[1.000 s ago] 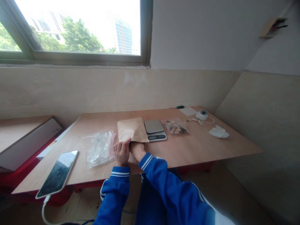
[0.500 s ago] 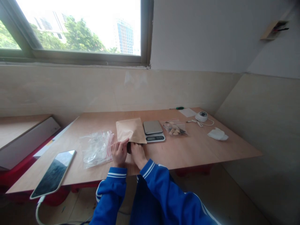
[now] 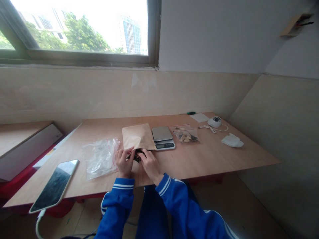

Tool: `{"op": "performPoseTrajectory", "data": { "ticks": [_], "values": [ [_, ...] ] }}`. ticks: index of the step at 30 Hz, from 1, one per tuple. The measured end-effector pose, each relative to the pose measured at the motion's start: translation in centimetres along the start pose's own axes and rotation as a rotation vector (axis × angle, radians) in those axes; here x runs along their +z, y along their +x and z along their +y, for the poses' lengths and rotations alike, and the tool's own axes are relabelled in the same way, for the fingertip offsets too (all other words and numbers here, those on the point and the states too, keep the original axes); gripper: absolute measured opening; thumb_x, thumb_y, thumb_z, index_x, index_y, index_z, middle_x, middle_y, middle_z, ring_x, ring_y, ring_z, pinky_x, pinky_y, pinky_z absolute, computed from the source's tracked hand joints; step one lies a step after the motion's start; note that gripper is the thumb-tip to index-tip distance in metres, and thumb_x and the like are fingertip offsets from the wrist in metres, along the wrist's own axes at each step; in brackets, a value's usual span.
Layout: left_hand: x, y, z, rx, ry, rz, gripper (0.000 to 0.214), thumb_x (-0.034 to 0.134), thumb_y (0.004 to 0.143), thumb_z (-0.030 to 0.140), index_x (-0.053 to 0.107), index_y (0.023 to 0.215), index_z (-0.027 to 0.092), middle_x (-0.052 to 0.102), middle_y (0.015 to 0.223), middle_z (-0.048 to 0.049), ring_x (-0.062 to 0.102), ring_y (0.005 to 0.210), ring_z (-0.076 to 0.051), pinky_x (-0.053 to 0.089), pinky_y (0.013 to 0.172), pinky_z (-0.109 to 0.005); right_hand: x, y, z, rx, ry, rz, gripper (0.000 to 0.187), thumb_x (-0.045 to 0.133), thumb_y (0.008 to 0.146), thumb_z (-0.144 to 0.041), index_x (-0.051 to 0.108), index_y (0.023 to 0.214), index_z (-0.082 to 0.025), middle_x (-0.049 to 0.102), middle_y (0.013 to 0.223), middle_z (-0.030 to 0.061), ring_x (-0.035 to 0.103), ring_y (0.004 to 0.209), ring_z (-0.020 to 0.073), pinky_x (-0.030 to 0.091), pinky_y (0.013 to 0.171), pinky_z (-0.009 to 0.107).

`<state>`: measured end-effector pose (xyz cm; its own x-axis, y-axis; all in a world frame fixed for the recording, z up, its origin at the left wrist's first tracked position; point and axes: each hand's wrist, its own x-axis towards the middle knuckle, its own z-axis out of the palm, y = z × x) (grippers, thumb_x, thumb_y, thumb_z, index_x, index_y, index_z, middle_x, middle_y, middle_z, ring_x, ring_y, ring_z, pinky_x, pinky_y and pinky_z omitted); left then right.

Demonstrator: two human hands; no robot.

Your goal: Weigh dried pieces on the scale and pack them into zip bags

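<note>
A brown paper bag [image 3: 138, 136] lies flat on the wooden table [image 3: 211, 156], its mouth toward me. My left hand [image 3: 124, 162] pinches the near left edge of the bag. My right hand [image 3: 150, 164] is just outside the bag's mouth, fingers curled on a small dark thing [image 3: 138, 156] that I cannot make out. Both sleeves are blue with white stripes.
A small digital scale [image 3: 163, 137] stands right of the bag. A clear bag of pale pieces [image 3: 186, 134] lies beyond it. Clear plastic bags [image 3: 101, 158] lie left, a phone [image 3: 54, 185] on a cable further left. A white tissue [image 3: 232, 140] and a round white device [image 3: 214, 121] sit far right.
My right hand has come out of the paper bag toward me, bringing a small dark thing to the bag's mouth. My left hand stayed at the bag's edge.
</note>
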<state>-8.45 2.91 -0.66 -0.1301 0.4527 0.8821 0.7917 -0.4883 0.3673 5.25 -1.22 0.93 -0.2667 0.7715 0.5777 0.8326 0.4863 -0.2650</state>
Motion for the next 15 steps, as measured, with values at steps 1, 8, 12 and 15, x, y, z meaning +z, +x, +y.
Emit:
{"op": "performPoseTrajectory", "data": {
  "ticks": [1,8,12,15],
  "values": [
    [0.0,0.0,0.0,-0.002,-0.008,-0.011,0.013,0.062,0.082,0.029,0.070,0.088,0.021,0.058,0.067,0.0004,0.056,0.063,-0.015,0.043,0.071,-0.030,0.1,-0.2,0.1,-0.001,0.008,0.018,0.030,0.046,0.091,-0.011,0.060,0.116,-0.018,0.061,0.117,0.0083,0.058,0.098,0.0199,0.054,0.086,0.032],
    [0.0,-0.1,0.0,-0.055,-0.046,-0.033,0.015,0.061,0.082,0.030,0.069,0.090,0.020,0.058,0.069,-0.0001,0.055,0.065,-0.014,0.045,0.071,-0.030,0.3,-1.4,1.2,-0.088,0.100,0.110,0.036,0.040,0.095,-0.016,0.056,0.126,-0.022,0.059,0.124,0.0087,0.057,0.108,0.0196,0.051,0.095,0.035],
    [-0.1,0.2,0.2,-0.056,-0.045,-0.034,0.014,0.062,0.082,0.030,0.070,0.087,0.021,0.058,0.069,-0.0001,0.055,0.064,-0.014,0.045,0.072,-0.030,-0.5,-2.1,1.7,-0.092,0.228,0.156,0.035,0.041,0.094,-0.016,0.059,0.123,-0.022,0.059,0.122,0.0094,0.056,0.112,0.0193,0.049,0.098,0.034],
    [0.0,0.3,0.2,-0.060,-0.056,-0.034,0.013,0.061,0.082,0.029,0.069,0.088,0.020,0.057,0.068,0.0000,0.055,0.065,-0.015,0.045,0.071,-0.030,-1.4,-2.9,1.9,-0.053,0.393,0.180,0.034,0.043,0.093,-0.015,0.059,0.121,-0.026,0.058,0.120,0.0068,0.057,0.113,0.0173,0.049,0.099,0.033]
  ]
}}
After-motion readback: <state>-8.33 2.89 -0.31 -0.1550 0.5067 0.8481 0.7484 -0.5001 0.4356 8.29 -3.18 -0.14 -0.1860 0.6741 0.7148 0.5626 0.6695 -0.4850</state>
